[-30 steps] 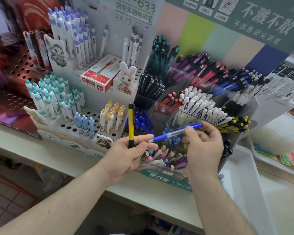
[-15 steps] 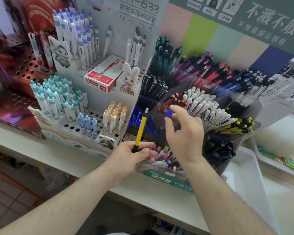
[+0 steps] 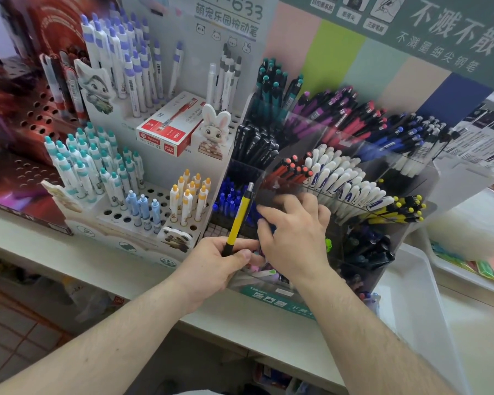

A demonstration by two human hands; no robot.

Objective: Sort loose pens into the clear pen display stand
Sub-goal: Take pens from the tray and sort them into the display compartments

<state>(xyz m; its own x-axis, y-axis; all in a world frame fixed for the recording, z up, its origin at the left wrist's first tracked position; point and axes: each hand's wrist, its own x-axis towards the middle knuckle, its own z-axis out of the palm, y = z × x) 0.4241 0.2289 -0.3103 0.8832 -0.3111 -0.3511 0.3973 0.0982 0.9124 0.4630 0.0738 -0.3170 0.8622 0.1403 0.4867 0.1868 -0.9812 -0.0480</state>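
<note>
My left hand grips a yellow pen by its black lower end, and the pen leans slightly right in front of the clear pen display stand. My right hand reaches down over the stand's compartment of blue pens. A blue pen shows between its thumb and fingers, and the hand hides most of it. Yellow-and-black pens lie in a compartment at the stand's right. The other compartments hold white, red, black, purple and teal pens.
A white perforated stand with teal, blue and yellow-capped pens sits to the left, with a red pen box on it. A white tray lies right of the clear stand. The shelf's front edge runs below my hands.
My right hand carried the blue pen from level in front of the stand down and left into the blue-pen compartment. My left hand kept the yellow pen, which tilted right.
</note>
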